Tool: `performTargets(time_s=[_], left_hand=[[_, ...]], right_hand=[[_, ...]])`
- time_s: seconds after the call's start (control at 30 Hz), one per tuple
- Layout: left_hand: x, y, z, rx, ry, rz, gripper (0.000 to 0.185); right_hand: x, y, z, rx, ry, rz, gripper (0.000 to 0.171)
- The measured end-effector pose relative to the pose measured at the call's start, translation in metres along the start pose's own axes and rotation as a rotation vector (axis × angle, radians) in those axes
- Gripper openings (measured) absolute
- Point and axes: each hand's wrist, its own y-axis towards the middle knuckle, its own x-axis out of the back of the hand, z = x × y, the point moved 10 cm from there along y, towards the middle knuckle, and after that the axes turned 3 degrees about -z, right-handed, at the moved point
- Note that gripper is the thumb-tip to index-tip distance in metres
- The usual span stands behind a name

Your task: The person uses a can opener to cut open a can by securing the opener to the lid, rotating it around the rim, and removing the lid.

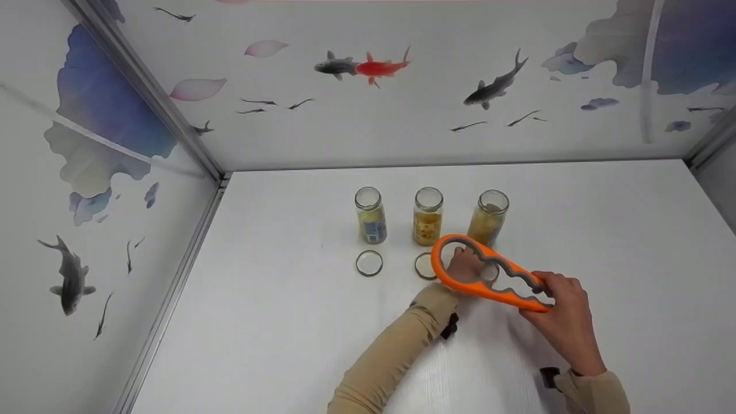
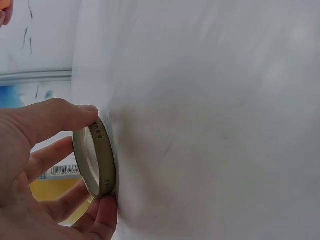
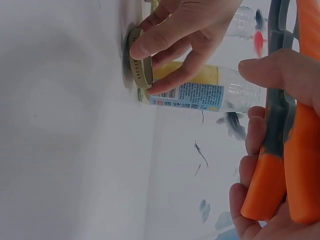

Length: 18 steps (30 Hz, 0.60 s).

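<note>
Sitting mid-worktop toward the back edge, three open jars line up with two loose lids in front. Left hand pinches a third lid against the table; right hand grips the orange opener.

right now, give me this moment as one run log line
left hand: pinches lid on table | right hand: grips orange opener | three jars: open, upright
</note>
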Motion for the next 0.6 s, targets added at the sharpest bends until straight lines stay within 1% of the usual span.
performTargets(time_s=[0.03, 0.07, 0.1, 0.13, 0.17, 0.2, 0.27, 0.33, 0.37, 0.4, 0.43, 0.5, 0.53, 0.57, 0.6], left_hand=[[0.002, -0.001, -0.004, 0.005, -0.104, 0.000, 0.040], [0.003, -0.002, -0.007, 0.017, -0.296, 0.001, 0.040], [0.004, -0.003, -0.010, 0.031, -0.449, -0.003, 0.041], [0.005, -0.004, -0.012, 0.046, -0.580, -0.008, 0.042], [0.008, -0.005, -0.012, 0.060, -0.721, -0.048, 0.043], [0.009, -0.005, -0.011, 0.076, -0.823, -0.066, 0.044], [0.010, -0.005, -0.010, 0.082, -0.927, -0.094, 0.047], [0.010, -0.004, -0.011, 0.053, -0.863, -0.099, 0.045], [0.009, -0.003, -0.011, 0.027, -0.744, -0.083, 0.043], [0.007, -0.002, -0.011, 0.012, -0.683, -0.068, 0.041], [0.008, -0.002, -0.011, -0.017, -0.556, -0.074, 0.039], [0.003, 0.000, -0.008, -0.029, -0.539, -0.030, 0.040], [0.002, 0.000, -0.007, -0.038, -0.521, -0.023, 0.041], [-0.001, 0.000, -0.006, -0.025, -0.589, 0.003, 0.043], [-0.002, 0.000, -0.004, -0.008, -0.720, 0.012, 0.044]], right_hand=[[0.000, 0.000, 0.000, 0.000, 0.001, -0.002, 0.053], [0.000, 0.000, 0.000, 0.002, 0.003, -0.003, 0.053], [0.000, 0.000, 0.000, 0.003, 0.005, -0.004, 0.053], [0.000, 0.000, 0.000, 0.003, 0.004, -0.004, 0.053], [0.000, -0.001, 0.000, 0.003, 0.003, -0.003, 0.053], [0.000, -0.001, 0.000, 0.004, 0.000, -0.001, 0.053], [0.000, -0.001, 0.000, 0.003, -0.005, 0.001, 0.054], [0.000, -0.001, -0.001, -0.001, -0.007, 0.001, 0.054], [0.000, -0.001, -0.001, -0.003, -0.008, 0.002, 0.054], [-0.001, -0.001, -0.001, -0.004, -0.010, 0.003, 0.054], [-0.001, -0.001, -0.001, -0.005, -0.010, 0.005, 0.054], [-0.001, -0.002, -0.001, -0.006, -0.003, 0.007, 0.053], [-0.001, -0.002, -0.001, -0.005, -0.002, 0.008, 0.052], [-0.001, -0.002, -0.001, -0.004, -0.002, 0.009, 0.052], [-0.001, -0.003, -0.001, -0.003, -0.001, 0.009, 0.052]])
